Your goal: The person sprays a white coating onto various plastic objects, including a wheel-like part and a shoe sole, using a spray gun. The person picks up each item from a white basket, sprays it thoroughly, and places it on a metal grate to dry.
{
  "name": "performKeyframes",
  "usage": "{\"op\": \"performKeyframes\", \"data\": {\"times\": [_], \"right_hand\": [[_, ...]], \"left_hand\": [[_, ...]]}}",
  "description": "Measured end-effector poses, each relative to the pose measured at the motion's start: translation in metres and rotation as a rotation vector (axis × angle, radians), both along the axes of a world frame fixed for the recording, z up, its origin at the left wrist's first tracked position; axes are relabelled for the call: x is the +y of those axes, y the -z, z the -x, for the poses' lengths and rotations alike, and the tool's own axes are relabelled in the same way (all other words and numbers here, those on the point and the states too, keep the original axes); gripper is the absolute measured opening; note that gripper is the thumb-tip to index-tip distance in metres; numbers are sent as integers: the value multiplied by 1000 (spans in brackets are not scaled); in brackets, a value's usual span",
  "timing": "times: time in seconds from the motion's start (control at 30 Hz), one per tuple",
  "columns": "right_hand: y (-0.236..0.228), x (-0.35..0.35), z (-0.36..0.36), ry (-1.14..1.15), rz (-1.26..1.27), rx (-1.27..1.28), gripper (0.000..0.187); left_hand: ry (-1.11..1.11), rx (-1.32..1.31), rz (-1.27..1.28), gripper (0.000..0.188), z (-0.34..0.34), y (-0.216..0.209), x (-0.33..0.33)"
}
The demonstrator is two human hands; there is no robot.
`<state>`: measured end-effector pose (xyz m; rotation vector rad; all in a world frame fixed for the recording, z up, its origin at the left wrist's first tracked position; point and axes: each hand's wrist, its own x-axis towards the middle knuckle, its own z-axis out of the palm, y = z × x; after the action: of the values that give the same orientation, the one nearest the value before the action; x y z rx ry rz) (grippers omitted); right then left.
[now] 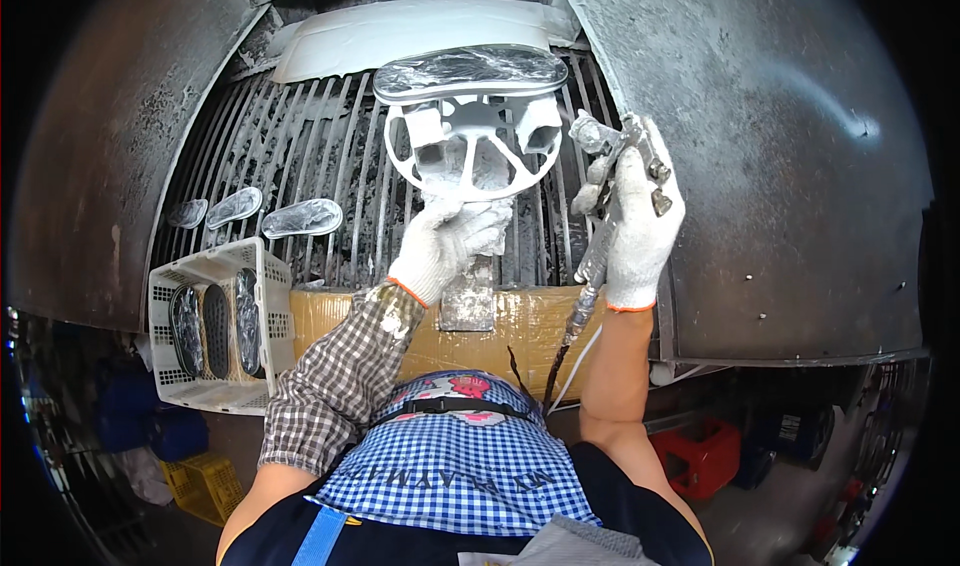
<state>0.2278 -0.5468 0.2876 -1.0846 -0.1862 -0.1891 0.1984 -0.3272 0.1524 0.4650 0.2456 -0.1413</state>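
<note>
A shoe sole (470, 74) with a dark, film-covered top and a white edge rests on a white-coated, wheel-shaped stand (402, 169). My left hand (432, 249), in a white knit glove, is closed at the near rim of this stand; the fingertips are partly hard to tell from the white coating. On the right, my gloved right hand (640, 216) is wrapped round a spray gun (598, 138), its head toward the stand and a little apart from it. A wrapped hose (590, 281) runs down from the gun. Its trigger is hidden among the fingers.
Several film-covered soles (302, 219) lie on the metal grate (330, 146) at left. Below them a cream plastic crate (276, 296) holds more soles. Metal walls (770, 186) flank the grate, with a white sheet (400, 34) behind and tape-covered cardboard (340, 321) in front.
</note>
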Motion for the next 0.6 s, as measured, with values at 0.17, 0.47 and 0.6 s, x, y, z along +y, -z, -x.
{"op": "performKeyframes", "data": {"times": [0.17,0.47,0.6], "right_hand": [[-3,-13,-4,38,3,-6,51],[-12,-19,19,-13,56,-6,51],[-14,-20,19,-9,81,-2,50]], "left_hand": [[-31,19,-14,37,7,-16,3],[-73,-17,-5,37,11,5,29],[-100,-43,-31,41,13,7,41]]}}
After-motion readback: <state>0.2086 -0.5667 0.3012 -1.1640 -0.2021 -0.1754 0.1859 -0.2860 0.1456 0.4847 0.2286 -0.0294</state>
